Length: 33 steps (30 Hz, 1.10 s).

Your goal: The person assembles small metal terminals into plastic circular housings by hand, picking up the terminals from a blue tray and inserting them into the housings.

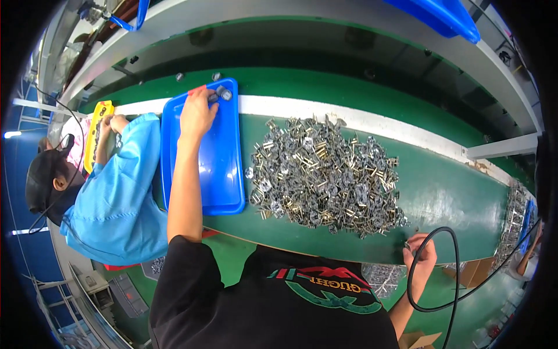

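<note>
My left hand [197,116] reaches over the far end of a blue plastic tray [218,205]. Its thumb and fingers are closed on a small grey round part [213,98]. Right beside it, a few similar grey parts [225,93] lie in the tray's far corner. At the bench's near edge on the right, my right hand [422,251] is pinched; a small piece seems to be at its fingertips, too small to make out. Between my hands spreads a large heap of small metal-pronged plug parts [325,174], dark and clear plastic with brass-coloured pins.
A black cable [456,262] loops past my right hand. On the left sits a co-worker in a blue top [116,203], hands at a yellow tray [92,139]. A white ledge [279,106] runs behind the heap on the green bench [453,203]. Another blue tray [442,17] hangs overhead.
</note>
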Each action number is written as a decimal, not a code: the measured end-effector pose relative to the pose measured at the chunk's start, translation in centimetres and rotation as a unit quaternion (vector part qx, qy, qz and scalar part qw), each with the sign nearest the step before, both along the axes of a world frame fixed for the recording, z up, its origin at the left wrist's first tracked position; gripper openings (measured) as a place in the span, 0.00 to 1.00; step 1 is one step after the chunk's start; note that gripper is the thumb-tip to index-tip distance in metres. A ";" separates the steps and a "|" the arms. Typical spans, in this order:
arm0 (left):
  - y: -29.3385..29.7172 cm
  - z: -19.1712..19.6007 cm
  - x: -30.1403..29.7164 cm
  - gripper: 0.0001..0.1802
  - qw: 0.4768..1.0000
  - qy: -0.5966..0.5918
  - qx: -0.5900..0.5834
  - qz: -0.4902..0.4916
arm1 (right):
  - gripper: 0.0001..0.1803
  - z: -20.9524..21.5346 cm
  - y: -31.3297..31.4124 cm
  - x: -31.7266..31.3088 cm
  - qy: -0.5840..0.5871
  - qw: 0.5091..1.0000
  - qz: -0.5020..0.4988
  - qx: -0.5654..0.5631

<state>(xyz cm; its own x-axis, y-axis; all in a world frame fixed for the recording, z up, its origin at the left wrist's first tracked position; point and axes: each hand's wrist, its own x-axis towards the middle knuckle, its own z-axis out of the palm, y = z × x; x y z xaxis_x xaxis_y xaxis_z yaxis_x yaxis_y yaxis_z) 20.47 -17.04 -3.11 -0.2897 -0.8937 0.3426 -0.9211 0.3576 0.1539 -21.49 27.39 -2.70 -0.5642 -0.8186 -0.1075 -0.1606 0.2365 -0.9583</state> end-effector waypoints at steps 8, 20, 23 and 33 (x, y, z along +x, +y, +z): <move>-1.6 -0.5 0.3 0.18 0.995 0.059 0.086 0.005 | 0.21 -2.0 -3.2 -0.8 -0.067 0.996 0.034 -0.050; 4.8 1.3 -0.7 0.19 0.925 0.356 0.131 -0.027 | 0.20 2.5 -15.4 5.2 0.064 0.973 0.219 -0.031; 8.3 3.3 -3.8 0.22 0.788 0.549 0.276 -0.046 | 0.18 3.6 -19.4 7.9 0.077 0.953 0.285 -0.062; 13.3 6.1 -10.4 0.27 0.717 0.534 0.420 -0.157 | 0.13 7.9 -25.7 11.8 0.156 0.927 0.277 -0.199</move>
